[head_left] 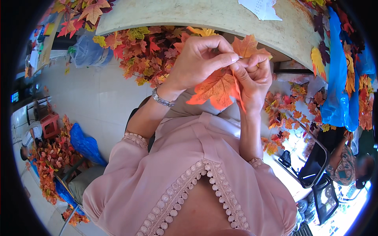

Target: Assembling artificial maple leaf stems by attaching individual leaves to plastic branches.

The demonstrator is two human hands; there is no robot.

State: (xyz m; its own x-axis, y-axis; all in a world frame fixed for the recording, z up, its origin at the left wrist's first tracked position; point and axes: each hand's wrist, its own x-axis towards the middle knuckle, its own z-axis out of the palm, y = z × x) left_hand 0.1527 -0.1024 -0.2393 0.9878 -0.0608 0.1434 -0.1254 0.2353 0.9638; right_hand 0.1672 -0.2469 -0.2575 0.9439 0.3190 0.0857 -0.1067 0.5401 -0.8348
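1. Pink blouse with a lace-trimmed neckline fills the lower part of the view, nearest the camera, with both forearms rising from its sleeves.
2. Left hand, a metal watch on its wrist, has its fingers pinched together on the stem end of an orange maple leaf.
3. Right hand meets the left just beside it, its fingers closed on the same stem end, so the two hands touch at the fingertips.
4. That orange leaf hangs below the hands, over the lap; a second, smaller orange leaf sticks up just behind the fingertips.
5. Behind the hands lies a heap of red, orange and yellow leaves under the curved edge of a pale bench.
6. Blue plastic bags hang at the right, with more leaves around them.
7. Another person sits at the far right.
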